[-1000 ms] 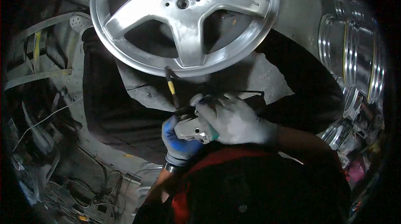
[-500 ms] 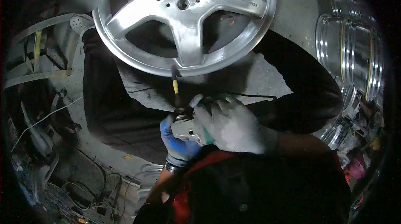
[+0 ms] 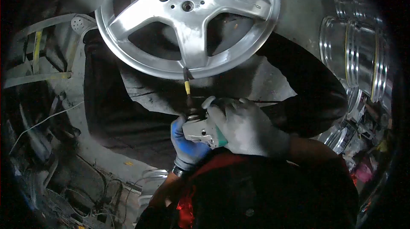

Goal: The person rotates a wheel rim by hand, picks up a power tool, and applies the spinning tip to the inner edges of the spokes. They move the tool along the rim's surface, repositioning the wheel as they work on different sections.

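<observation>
A silver five-spoke alloy wheel rim (image 3: 194, 49) fills the top middle of the view. Below it, both gloved hands hold an angle grinder (image 3: 197, 131) with a grey metal head and a green body. Its thin shaft, marked with a yellow band, points up, and the dark tip (image 3: 186, 73) meets the rim's lower edge. My left hand (image 3: 185, 141), in a blue and grey glove, is wrapped round the grinder's head. My right hand (image 3: 241, 124), in a pale grey glove, closes over the body from the right and hides part of it.
Several polished rims (image 3: 354, 54) stand stacked at the right, above a pile of scrap and small parts (image 3: 363, 143). A metal frame (image 3: 38, 75) is at the left. Cables (image 3: 111, 186) lie on the floor at lower left. My dark-trousered legs (image 3: 307, 88) surround the wheel.
Both hands and the grinder have shifted slightly right, and the tip has moved right along the rim's lower edge. The rim is in nearly the same place.
</observation>
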Tool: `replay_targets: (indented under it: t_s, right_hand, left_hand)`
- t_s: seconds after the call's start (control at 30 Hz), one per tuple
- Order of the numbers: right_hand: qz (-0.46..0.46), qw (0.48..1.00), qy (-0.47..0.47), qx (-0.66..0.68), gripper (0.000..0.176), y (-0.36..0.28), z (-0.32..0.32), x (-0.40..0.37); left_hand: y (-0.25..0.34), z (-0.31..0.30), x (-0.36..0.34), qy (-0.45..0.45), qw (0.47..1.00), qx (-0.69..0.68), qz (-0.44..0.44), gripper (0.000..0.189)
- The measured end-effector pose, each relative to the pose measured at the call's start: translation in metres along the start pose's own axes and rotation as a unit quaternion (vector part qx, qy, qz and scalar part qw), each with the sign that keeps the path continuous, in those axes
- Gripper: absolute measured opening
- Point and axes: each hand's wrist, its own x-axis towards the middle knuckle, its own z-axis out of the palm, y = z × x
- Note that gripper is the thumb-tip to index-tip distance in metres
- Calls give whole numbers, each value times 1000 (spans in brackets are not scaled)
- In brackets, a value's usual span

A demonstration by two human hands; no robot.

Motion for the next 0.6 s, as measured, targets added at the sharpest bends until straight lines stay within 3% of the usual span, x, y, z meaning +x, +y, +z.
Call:
replay_targets:
  t_s: [0.23, 0.3, 0.37, 0.43, 0.5, 0.6]
  right_hand:
    - [-21, 998, 51, -8, 53, 3, 4, 2]
    - [-23, 997, 76, -17, 53, 1, 3, 0]
    - [-2, 1000, 15, -14, 53, -4, -5, -2]
    - [-4, 1000, 13, -24, 53, -6, 2, 0]
    - [-7, 999, 13, -32, 53, -10, 8, 4]
    - [-3, 996, 59, -66, 52, -17, 8, 9]
  left_hand:
    - [-2, 23, -2, 79, 996, 21, 26, 67]
    - [3, 7, -4, 1, 1000, -4, -9, 69]
    - [4, -12, -2, -47, 999, -16, -8, 70]
    - [4, -13, -2, -95, 995, -26, -4, 71]
    - [5, 15, -3, -14, 1000, -1, -7, 71]
    - [9, 34, -5, 35, 998, 52, 31, 70]
